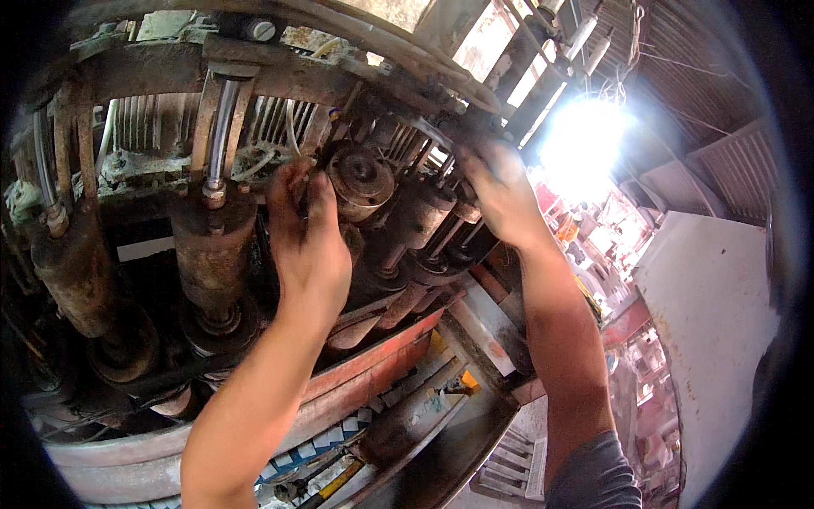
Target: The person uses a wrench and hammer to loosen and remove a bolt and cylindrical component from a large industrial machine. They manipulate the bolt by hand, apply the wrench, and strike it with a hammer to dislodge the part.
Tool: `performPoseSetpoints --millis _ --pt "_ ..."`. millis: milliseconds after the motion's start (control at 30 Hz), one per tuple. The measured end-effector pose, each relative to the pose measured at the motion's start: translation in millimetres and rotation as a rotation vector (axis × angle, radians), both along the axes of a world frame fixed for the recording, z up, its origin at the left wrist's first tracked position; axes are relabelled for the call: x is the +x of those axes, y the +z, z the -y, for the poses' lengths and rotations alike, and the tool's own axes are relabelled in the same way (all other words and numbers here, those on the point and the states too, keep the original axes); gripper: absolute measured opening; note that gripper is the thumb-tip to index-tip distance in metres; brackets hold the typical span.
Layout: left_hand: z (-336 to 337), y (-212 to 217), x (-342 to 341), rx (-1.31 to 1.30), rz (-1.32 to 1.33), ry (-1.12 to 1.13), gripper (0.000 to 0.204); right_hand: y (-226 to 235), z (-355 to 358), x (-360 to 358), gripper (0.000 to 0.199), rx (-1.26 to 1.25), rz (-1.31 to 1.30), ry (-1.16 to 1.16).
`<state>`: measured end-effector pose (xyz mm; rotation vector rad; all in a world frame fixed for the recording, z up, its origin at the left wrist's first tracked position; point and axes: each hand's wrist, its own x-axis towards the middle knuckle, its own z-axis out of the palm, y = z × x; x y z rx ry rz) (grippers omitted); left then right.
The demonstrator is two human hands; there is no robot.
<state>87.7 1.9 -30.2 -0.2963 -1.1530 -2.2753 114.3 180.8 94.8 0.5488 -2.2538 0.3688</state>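
A row of greasy metal cylinders on upright rods runs along a large machine. My left hand [309, 225], its fingers blackened, is raised between a rusty cylinder [216, 254] and a round metal block [361, 180] with a hollow in its face. Its fingers curl toward the thumb, which is close against the block's left side; whatever is between them is hidden. My right hand [500, 191] reaches up to the machine right of another cylinder [421, 212], near thin rods. Motion and bright light smear its fingers, and what they touch cannot be made out.
A thick curved beam [339, 25] crosses above. Below the cylinders runs a red and grey curved rail [365, 373]. A yellow-handled tool [339, 479] lies lower down. A glaring light [589, 140] is at the right, above a large pale panel [712, 339].
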Motion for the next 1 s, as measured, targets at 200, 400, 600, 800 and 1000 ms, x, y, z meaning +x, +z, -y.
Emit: performPoseSetpoints --millis 200,400,600,800,1000 --pt "7.0 30.5 -32.9 -0.132 0.145 0.08 0.033 21.8 17.6 -7.3 0.03 0.133 0.114 -0.037" --pt "5.2 39.4 -69.6 -0.277 0.252 0.026 0.036 22.7 24.9 -13.1 0.031 0.16 0.071 0.013" --pt "-3.7 27.9 -88.6 -0.126 0.053 -0.326 0.051 28.3 17.9 -10.9 0.035 0.206 0.051 -0.063" --pt "1.6 35.2 -69.5 -0.069 -0.094 -0.21 0.051 5.6 -0.3 8.6 0.037 0.096 0.056 -0.251" --pt "28.4 -21.6 43.5 -0.725 -0.435 0.314 0.041 -108.2 -27.6 121.5 0.024 -0.51 0.661 -0.099"
